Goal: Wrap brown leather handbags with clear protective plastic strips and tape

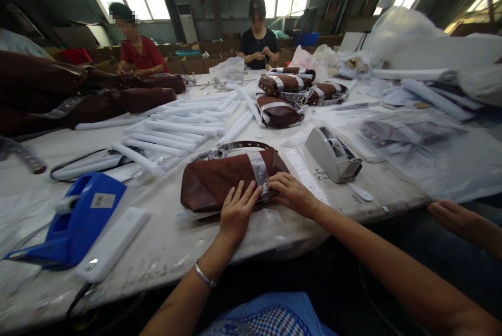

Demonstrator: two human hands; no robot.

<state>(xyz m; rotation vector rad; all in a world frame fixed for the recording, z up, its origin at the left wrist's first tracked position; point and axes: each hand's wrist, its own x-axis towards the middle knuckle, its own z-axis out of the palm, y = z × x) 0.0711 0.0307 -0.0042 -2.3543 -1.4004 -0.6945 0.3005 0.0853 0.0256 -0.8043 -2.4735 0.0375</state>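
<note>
A brown handbag [219, 182] lies in front of me, with a pale, shiny wrapped strap [258, 166] running down over its front. My left hand [237, 210] rests on the bag's lower front, fingers stretched out, their tips beside the strap. At the strap's lower end my right hand [288, 192] is closed, fingertips pinched on the wrapping; the exact grip is partly hidden. Behind the bag arches its studded handle [251, 144], partly covered in wrapping. A grey tape dispenser [327, 153] stands to the right of the bag.
At left are a blue tape dispenser [88, 216] and a white box-shaped device [113, 244] with a cord. White foam tubes [168, 135] and more brown bags [280, 111] lie farther back. Another person's hand [458, 216] is at the right table edge. Two people sit opposite.
</note>
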